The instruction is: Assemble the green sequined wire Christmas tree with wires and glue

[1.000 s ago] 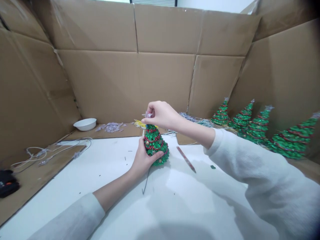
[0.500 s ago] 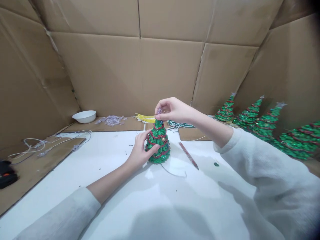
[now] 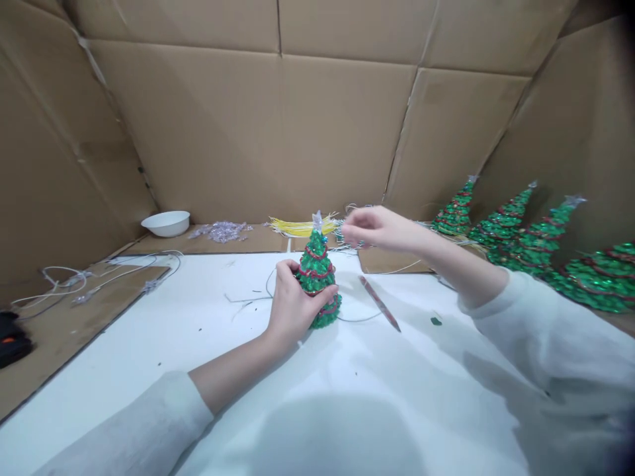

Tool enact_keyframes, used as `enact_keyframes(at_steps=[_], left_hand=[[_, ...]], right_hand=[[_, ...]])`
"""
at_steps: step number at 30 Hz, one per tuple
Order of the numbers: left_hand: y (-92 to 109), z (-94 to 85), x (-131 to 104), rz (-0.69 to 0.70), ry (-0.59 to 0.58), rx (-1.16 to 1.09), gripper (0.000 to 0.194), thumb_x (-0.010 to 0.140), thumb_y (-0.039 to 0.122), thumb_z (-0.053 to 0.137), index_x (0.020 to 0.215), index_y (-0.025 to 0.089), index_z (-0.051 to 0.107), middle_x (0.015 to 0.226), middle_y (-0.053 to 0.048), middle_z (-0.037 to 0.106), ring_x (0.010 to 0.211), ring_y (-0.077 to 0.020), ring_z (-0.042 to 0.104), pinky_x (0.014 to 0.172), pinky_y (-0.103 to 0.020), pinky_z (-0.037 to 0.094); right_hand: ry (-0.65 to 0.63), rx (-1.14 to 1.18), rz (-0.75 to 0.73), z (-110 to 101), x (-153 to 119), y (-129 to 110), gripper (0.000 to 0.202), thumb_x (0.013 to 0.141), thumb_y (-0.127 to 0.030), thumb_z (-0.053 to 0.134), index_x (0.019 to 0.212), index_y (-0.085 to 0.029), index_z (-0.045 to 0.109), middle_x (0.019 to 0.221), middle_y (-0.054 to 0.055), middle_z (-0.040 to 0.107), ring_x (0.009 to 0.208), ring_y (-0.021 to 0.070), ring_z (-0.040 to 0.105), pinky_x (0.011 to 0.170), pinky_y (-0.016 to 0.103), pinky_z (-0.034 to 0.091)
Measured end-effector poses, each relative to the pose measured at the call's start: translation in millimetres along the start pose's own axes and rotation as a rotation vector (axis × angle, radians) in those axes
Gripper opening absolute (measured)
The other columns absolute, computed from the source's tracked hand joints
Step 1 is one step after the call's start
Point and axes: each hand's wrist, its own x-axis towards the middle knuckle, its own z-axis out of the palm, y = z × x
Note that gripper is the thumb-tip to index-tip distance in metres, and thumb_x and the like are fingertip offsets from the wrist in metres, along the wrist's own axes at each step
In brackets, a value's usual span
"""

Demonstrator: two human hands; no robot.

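A small green beaded Christmas tree (image 3: 313, 261) with red garland stands on the white tabletop (image 3: 238, 410). My left hand (image 3: 290, 307) is wrapped around its lower half from the left, thumb across the front. A clear star (image 3: 317, 221) tops the tree. To the right of the star, apart from the tree, is my right hand (image 3: 380, 228), its fingers curled and blurred by motion; whether they hold anything I cannot make out. Thin wire (image 3: 364, 318) trails out on both sides of the tree's base. A slim reddish pointed tool (image 3: 380, 303) lies to its right.
At the back are a white bowl (image 3: 166, 228), a pile of clear stars (image 3: 224, 231) and yellow wires (image 3: 297, 227). Several finished trees (image 3: 538, 241) line the right side. White cables (image 3: 64, 284) and a black object (image 3: 12, 340) lie at left. Cardboard walls (image 3: 223, 132) enclose the table.
My right hand has let go of the tree's top and moved right, uncovering the star. My left hand still holds the tree, which now leans slightly. More wire shows at left.
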Motion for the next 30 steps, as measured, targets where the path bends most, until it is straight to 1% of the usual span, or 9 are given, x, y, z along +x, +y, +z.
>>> enact_keyframes(at_steps=[4,7,13,16,20,24,26,28,30], left_hand=[[2.9,4.1,-5.2,0.043,0.044,0.034,0.061,0.067,0.042,0.071,0.109,0.023,0.031,0.111,-0.008,0.039,0.108,-0.0249,0.044,0.093,-0.043,0.039],[5.9,1.2,-7.6,0.070,-0.014,0.023,0.060,0.074,0.044,0.065,0.121,0.023,0.033,0.120,-0.010,0.040,0.118,-0.0260,0.038,0.099,-0.044,0.034],[2.8,-2.5,-7.6,0.075,-0.114,-0.051,0.049,0.084,0.040,0.053,0.125,0.022,0.032,0.122,-0.012,0.046,0.116,-0.0273,0.044,0.100,-0.046,0.034],[1.9,-1.5,-7.3,0.076,-0.087,-0.019,0.050,0.084,0.042,0.053,0.124,0.022,0.032,0.122,-0.012,0.047,0.116,-0.0272,0.045,0.099,-0.046,0.035],[2.8,-1.3,-7.1,0.057,-0.102,-0.014,0.051,0.084,0.043,0.053,0.124,0.021,0.031,0.123,-0.013,0.047,0.116,-0.0273,0.046,0.098,-0.045,0.036],[2.1,-2.1,-6.8,0.027,-0.134,-0.026,0.052,0.083,0.045,0.053,0.124,0.020,0.031,0.123,-0.014,0.049,0.116,-0.0288,0.047,0.097,-0.046,0.036],[1.4,-2.2,-6.8,0.024,-0.137,-0.027,0.052,0.083,0.045,0.053,0.124,0.020,0.031,0.123,-0.014,0.049,0.116,-0.0297,0.047,0.096,-0.047,0.037],[1.0,-2.3,-6.7,0.027,-0.137,-0.031,0.052,0.083,0.045,0.053,0.124,0.020,0.031,0.123,-0.014,0.049,0.115,-0.0296,0.048,0.096,-0.046,0.037],[0.9,-2.4,-6.6,0.031,-0.140,-0.037,0.052,0.083,0.044,0.053,0.124,0.020,0.030,0.123,-0.014,0.049,0.114,-0.0288,0.049,0.095,-0.045,0.038]], right_hand=[[-0.053,-0.528,0.233,18.5,-43.0,42.0,0.029,0.074,-0.042,0.061,0.054,-0.022,0.054,0.056,0.005,0.059,0.048,0.0155,0.051,0.044,0.029,0.032],[-0.070,-0.599,0.291,38.4,-68.3,55.7,0.036,0.064,-0.034,0.069,0.041,-0.024,0.044,0.042,0.003,0.048,0.036,0.0158,0.043,0.039,0.030,0.025],[-0.058,-0.660,0.268,55.2,-74.9,43.9,0.041,0.074,-0.021,0.057,0.040,-0.025,0.034,0.046,0.006,0.051,0.042,0.0179,0.050,0.043,0.031,0.029],[-0.092,-0.692,0.297,58.0,-71.7,37.5,0.033,0.074,-0.024,0.057,0.045,-0.024,0.040,0.050,0.005,0.055,0.045,0.0184,0.055,0.043,0.030,0.033],[-0.130,-0.730,0.298,61.0,-72.0,40.8,0.021,0.068,-0.005,0.050,0.055,-0.021,0.051,0.065,0.010,0.066,0.061,0.0221,0.063,0.052,0.030,0.039],[-0.135,-0.755,0.360,37.4,-69.3,52.7,0.016,0.066,-0.007,0.052,0.057,-0.020,0.052,0.063,0.010,0.065,0.061,0.0246,0.063,0.051,0.031,0.038],[-0.021,-0.692,0.359,13.8,-66.7,48.1,0.012,0.068,-0.013,0.053,0.059,-0.021,0.052,0.062,0.007,0.063,0.058,0.0231,0.061,0.051,0.031,0.038],[0.197,-0.412,0.273,-7.8,-64.5,30.7,0.006,0.070,-0.020,0.058,0.069,-0.022,0.053,0.066,0.003,0.064,0.060,0.0203,0.061,0.054,0.031,0.043],[0.316,-0.018,0.137,-18.4,-62.5,4.4,0.008,0.074,-0.025,0.060,0.075,-0.023,0.053,0.072,0.003,0.065,0.070,0.0200,0.065,0.063,0.032,0.049]])
